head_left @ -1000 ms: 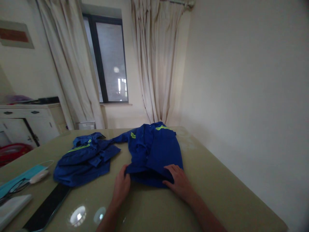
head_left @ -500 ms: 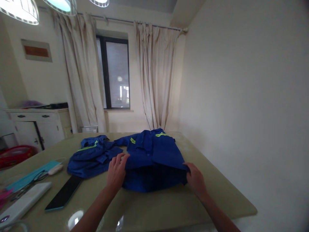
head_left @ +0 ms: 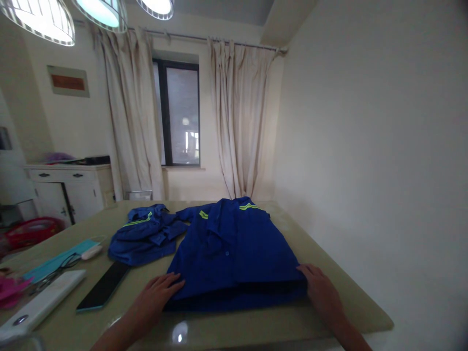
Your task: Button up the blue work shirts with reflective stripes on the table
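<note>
A blue work jacket (head_left: 252,248) with yellow-green stripes on its chest and sleeve lies front up on the table, collar away from me and hem toward me. The hem's front layer stands slightly apart from the back layer, leaving a dark gap. My left hand (head_left: 161,295) is closed over the hem's left corner, its thumb hidden. At the right corner my right hand (head_left: 321,290) grips the cloth, fingers bent around the edge. A second blue garment (head_left: 144,239) with a similar stripe lies bunched to the left, close to the jacket's sleeve.
Left of the garments on the table (head_left: 365,312) lie a dark phone (head_left: 104,287), a white power bank-like slab (head_left: 46,302), a light blue face mask (head_left: 62,258), a white mouse-like object (head_left: 91,252) and a pink item (head_left: 14,290). A wall (head_left: 365,170) runs along the right.
Both hands have come toward me and spread apart with the hem. The jacket's raised front has been lowered and pulled out longer and wider, narrowing the gap at the hem.
</note>
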A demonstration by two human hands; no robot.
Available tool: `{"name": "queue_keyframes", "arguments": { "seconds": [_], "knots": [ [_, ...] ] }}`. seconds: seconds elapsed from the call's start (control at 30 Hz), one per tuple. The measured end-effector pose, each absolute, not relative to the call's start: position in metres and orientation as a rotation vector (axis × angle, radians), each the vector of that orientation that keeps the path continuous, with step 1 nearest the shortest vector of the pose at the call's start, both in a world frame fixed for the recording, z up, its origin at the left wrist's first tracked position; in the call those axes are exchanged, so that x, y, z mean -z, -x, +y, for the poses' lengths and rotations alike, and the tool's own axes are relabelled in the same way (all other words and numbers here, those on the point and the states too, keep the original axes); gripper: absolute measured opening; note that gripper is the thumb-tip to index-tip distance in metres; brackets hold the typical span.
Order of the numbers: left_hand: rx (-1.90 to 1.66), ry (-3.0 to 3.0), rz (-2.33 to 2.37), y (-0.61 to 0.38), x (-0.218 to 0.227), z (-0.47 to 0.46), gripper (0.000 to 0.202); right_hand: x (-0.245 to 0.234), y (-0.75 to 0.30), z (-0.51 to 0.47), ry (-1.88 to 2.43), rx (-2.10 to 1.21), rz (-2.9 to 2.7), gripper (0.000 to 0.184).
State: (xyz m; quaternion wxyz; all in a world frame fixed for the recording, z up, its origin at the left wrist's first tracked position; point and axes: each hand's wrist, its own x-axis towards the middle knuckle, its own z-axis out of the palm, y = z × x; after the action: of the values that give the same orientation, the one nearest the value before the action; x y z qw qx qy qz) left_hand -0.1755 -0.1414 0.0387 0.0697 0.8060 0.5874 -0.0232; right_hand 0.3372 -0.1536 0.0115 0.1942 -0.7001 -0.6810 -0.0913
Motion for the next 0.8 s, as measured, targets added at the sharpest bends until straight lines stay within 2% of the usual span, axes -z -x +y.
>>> {"name": "queue_keyframes", "arguments": {
  "seconds": [0.13, 0.3, 0.4, 0.5, 0.57, 0.67, 0.8],
  "knots": [
    [0.035, -2.312, 1.626, 0.189, -0.048, -0.153, 0.082, -0.018, -0.346, -0.156, 1.969, 0.195, -1.934, 0.058],
    [-0.131, -2.139, 1.432, 0.194, -0.058, -0.152, 0.056, -0.039, -0.347, -0.155, 1.707, 0.103, -1.831, 0.048],
    [-0.341, -2.183, 1.416, 0.16, -0.064, -0.129, 0.041, -0.065, -0.307, -0.138, 1.53, 0.071, -1.708, 0.031],
    [-0.441, -2.178, 1.473, 0.102, -0.064, -0.089, 0.028, -0.082, -0.239, -0.102, 1.525, -0.166, -1.813, 0.027],
    [-0.486, -2.145, 1.541, 0.063, -0.059, -0.061, 0.03, -0.08, -0.192, -0.075, 1.723, -0.271, -1.88, 0.027],
    [-0.548, -2.044, 1.737, 0.022, -0.045, -0.028, 0.021, -0.062, -0.145, -0.044, 2.011, -0.373, -1.914, 0.036],
    [-0.585, -1.99, 1.87, 0.005, -0.025, -0.014, 0.018, -0.029, -0.135, -0.033, 1.991, -0.238, -1.927, 0.02]
  ]
}}
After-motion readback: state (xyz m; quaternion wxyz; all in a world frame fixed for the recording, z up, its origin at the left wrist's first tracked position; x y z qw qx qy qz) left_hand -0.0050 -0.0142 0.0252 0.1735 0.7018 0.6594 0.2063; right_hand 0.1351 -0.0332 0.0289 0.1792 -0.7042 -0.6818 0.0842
